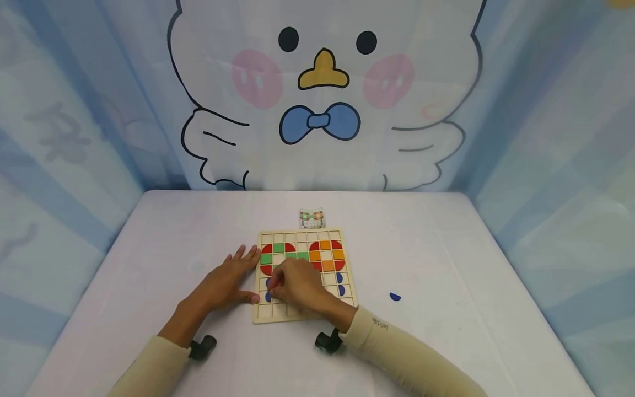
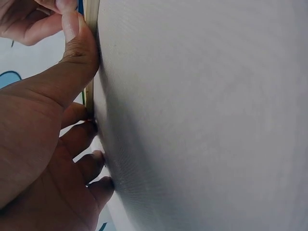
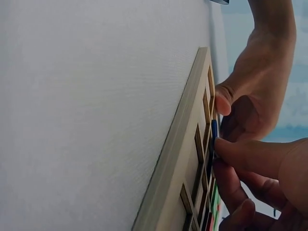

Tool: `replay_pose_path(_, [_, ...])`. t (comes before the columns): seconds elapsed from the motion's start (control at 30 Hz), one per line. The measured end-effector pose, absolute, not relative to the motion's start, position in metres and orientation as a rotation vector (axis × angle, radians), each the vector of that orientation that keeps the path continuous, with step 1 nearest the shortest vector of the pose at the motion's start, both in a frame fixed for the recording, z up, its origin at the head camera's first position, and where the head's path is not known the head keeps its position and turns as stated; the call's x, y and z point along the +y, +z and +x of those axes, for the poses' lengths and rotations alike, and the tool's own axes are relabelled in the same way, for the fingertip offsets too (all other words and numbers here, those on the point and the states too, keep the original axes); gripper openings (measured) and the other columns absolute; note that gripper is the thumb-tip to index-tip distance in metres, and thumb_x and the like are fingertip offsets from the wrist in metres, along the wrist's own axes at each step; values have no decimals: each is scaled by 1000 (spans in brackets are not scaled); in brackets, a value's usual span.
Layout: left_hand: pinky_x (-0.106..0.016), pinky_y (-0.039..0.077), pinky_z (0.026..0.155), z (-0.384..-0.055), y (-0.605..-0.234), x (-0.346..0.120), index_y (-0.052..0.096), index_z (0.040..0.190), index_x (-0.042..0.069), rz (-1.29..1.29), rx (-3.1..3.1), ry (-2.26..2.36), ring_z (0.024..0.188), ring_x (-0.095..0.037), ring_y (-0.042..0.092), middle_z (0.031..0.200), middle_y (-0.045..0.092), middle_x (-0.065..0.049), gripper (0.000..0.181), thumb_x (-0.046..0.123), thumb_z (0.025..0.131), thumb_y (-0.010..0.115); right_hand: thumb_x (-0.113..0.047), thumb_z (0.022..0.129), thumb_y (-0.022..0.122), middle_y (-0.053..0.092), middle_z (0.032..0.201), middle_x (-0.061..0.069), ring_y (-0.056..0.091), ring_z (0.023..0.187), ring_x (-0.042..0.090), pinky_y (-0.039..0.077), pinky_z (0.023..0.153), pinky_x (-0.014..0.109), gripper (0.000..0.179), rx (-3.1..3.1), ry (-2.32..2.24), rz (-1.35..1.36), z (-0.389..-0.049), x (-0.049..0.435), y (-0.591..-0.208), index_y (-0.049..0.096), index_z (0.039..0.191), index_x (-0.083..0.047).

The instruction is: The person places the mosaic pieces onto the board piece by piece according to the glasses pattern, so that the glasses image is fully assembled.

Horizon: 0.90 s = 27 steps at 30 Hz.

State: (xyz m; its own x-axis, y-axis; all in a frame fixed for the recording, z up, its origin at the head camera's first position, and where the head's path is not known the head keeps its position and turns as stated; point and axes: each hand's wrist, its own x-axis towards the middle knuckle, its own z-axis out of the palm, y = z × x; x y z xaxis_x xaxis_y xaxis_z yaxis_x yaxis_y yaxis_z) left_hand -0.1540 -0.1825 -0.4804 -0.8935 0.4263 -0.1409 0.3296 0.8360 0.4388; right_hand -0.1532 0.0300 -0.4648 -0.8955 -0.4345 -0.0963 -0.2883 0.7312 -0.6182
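Note:
A wooden grid board (image 1: 279,312) lies on the table, with red, green, orange and blue pieces set in its cells. My left hand (image 1: 225,282) rests at its left edge, fingers spread and thumb tip against the rim. Over the board's left part, my right hand (image 1: 300,281) pinches a blue half-circle piece (image 3: 214,129) between thumb and finger, right at the grid. Another blue half-circle (image 1: 268,296) shows beside those fingertips. Two blue half-circles (image 1: 340,284) sit in the right side's cells. The right hand hides the middle of the board.
Behind the board lies a small pattern card (image 1: 312,218) with a matching coloured grid. A loose blue half-circle (image 1: 394,296) lies on the table (image 1: 421,248) to the right. A printed curtain (image 1: 322,160) hangs beyond the far edge and down both sides.

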Motion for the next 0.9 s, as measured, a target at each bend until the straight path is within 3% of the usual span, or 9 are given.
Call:
replay_pose_path(0.4, [-64,21,131,-153,-478,-181,29,167,6,562,2775,589,164,-46,15,175,25,-17,112,45,81,89,-17,88,87,68,77,-12,60,77,7,47,66,25,7,2745,-976,-535,-149,61,-453,81,89,-21])
replay_pose_path(0.9, [-63,20,131,-152,-475,-179,28,167,3,563,2783,575,164,-46,15,175,24,-18,113,40,80,91,-15,86,89,71,80,-8,57,81,17,44,69,31,13,2872,-878,-95,-137,185,-442,83,96,-20])
